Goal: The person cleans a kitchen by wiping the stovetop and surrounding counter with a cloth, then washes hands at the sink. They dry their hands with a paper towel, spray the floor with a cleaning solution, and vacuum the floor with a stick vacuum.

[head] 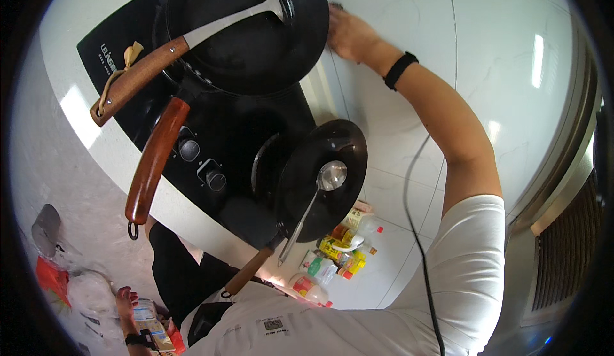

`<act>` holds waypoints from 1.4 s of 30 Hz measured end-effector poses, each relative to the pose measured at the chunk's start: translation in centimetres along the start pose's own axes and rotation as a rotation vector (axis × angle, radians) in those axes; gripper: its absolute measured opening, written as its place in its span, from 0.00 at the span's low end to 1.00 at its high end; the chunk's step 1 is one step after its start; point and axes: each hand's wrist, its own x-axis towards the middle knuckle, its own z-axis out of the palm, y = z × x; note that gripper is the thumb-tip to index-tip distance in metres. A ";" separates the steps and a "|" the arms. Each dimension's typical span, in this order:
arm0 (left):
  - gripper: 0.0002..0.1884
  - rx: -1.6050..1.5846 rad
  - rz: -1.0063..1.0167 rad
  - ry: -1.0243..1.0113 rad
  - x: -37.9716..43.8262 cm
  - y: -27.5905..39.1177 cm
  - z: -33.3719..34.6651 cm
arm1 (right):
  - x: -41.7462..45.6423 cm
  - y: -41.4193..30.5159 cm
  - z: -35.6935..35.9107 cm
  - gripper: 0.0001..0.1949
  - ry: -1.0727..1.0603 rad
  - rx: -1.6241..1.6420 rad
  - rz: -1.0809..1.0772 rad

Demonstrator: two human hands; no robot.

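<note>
My right hand [346, 36] reaches past the far rim of a large black wok [240, 61], against the white tiled wall. The rim hides part of its fingers and the hand is blurred; a small dark thing [336, 6] shows at the fingertips, and I cannot tell whether it is gripped. Across the wok lies a metal turner [225, 24] with a wooden handle. My left hand [127, 299] hangs low at the left, fingers loosely apart, holding nothing, above bags and packets near the floor. A smaller black wok [307, 212] holds a metal ladle [332, 176].
Both woks stand on a black glass gas hob [240, 145] with two knobs [189, 150]. Their wooden handles [156, 164] jut over the white counter edge [192, 217]. Several bottles [341, 250] line the wall. A dark cable [417, 231] crosses the view. Plastic bags [91, 291] lie below.
</note>
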 end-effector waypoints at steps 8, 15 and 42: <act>0.03 0.173 0.423 -0.125 -5.4 14.4 6.3 | -5.2 -14.5 11.5 0.21 0.644 0.353 -0.046; 0.24 0.494 0.742 -0.757 -23.9 35.4 26.2 | -14.2 -17.1 9.3 0.20 0.798 0.776 0.279; 0.20 1.084 0.703 -0.747 -29.2 36.3 30.3 | 3.8 -13.3 4.4 0.23 0.709 1.455 0.179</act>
